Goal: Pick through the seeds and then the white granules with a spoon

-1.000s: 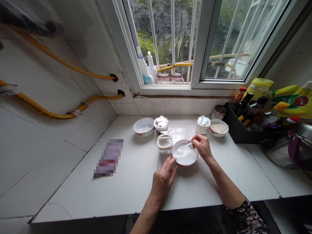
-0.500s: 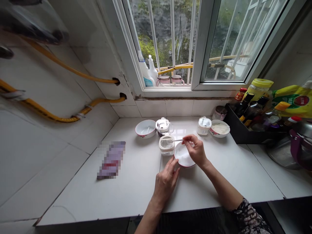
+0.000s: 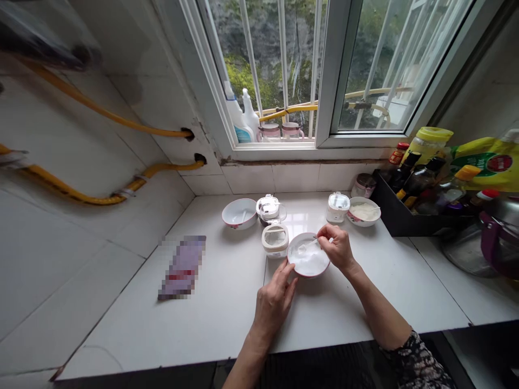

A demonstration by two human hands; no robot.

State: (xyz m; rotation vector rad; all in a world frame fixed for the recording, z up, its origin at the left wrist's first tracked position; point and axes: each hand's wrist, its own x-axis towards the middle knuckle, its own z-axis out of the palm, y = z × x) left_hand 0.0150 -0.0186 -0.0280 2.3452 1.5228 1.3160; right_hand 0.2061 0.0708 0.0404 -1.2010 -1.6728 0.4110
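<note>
A white bowl with a pink rim [image 3: 308, 265] stands on the counter with white powdery contents inside. My left hand [image 3: 273, 296] has its fingers on the bowl's left rim. Pinched in my right hand [image 3: 337, 248] is a small white spoon [image 3: 308, 245], its head inside the bowl over the white contents. A jar with a cream-edged lid [image 3: 275, 241] sits just left of the bowl. Behind it stands another white-lidded jar [image 3: 268, 208], next to a bowl with a spoon in it [image 3: 239, 214].
At the back right are a lidded jar [image 3: 338, 207] and a bowl of pale contents [image 3: 364, 211]. A black box [image 3: 417, 222] of bottles stands beside a pot [image 3: 466, 254]. A blurred purple packet [image 3: 184, 267] lies left, and a window [image 3: 320, 143] is behind.
My right hand has moved slightly right, bringing the spoon from over the cream-edged jar to inside the bowl. My left hand stays at the bowl's rim. The view has shifted slightly.
</note>
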